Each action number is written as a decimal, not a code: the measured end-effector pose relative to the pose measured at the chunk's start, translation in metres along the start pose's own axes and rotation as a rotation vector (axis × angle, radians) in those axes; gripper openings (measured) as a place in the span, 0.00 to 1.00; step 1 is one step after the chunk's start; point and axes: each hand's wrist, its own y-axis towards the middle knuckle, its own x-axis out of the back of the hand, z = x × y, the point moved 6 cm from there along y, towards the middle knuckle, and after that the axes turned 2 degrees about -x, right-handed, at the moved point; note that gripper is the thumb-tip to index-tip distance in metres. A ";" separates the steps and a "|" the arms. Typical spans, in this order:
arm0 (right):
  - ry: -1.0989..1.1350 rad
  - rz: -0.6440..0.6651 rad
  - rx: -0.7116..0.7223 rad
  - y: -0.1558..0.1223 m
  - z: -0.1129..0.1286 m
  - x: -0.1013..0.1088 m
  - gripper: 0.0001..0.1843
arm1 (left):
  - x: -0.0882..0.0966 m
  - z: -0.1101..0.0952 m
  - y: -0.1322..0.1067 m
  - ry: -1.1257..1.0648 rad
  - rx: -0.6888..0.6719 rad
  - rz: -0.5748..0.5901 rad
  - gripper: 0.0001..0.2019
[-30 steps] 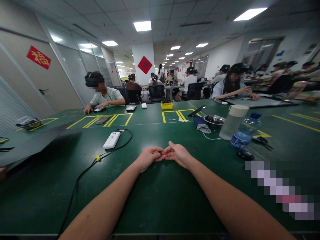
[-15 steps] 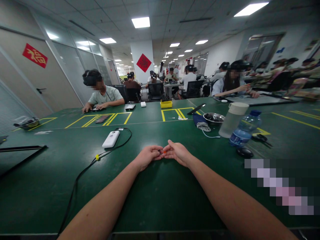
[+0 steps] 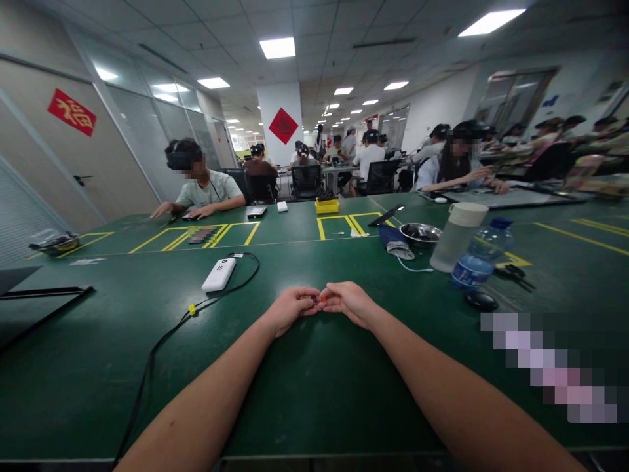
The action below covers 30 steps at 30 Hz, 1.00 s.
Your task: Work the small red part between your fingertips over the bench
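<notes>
My left hand (image 3: pixel 293 309) and my right hand (image 3: pixel 350 304) meet fingertip to fingertip just above the green table (image 3: pixel 324 393). Between the thumb and fingers of my left hand is a small dark piece (image 3: pixel 315 302), too tiny to name. A small orange-red piece (image 3: pixel 323 299) sits at the fingertips of my right hand, whose thumb is bent in over it. The two pieces lie close together; whether they are joined I cannot tell.
On the left lie a white power bank (image 3: pixel 219 274) and its black cable (image 3: pixel 152 354). To the right stand a frosted bottle (image 3: pixel 457 239), a water bottle (image 3: pixel 479 255), a black mouse (image 3: pixel 481 300) and a metal bowl (image 3: pixel 420 233). Co-workers sit across the table.
My right thumb has come down and inward toward the orange-red piece. The left hand stays in place. A person across the table at left has moved a hand outward.
</notes>
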 end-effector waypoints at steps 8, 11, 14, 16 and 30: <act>-0.111 0.016 0.083 -0.001 0.000 -0.006 0.05 | 0.008 0.000 -0.001 -0.066 0.031 -0.075 0.16; -0.135 0.033 0.077 -0.002 -0.001 -0.009 0.07 | 0.010 -0.001 -0.003 -0.092 0.062 -0.106 0.15; -0.125 0.056 0.056 -0.002 -0.001 -0.011 0.09 | 0.012 -0.001 -0.004 -0.107 0.094 -0.120 0.15; -0.093 0.072 0.039 -0.001 -0.002 -0.010 0.12 | 0.012 -0.002 -0.004 -0.115 0.095 -0.112 0.14; -0.031 0.089 0.014 -0.001 -0.002 -0.009 0.12 | 0.013 -0.001 -0.004 -0.129 0.082 -0.104 0.13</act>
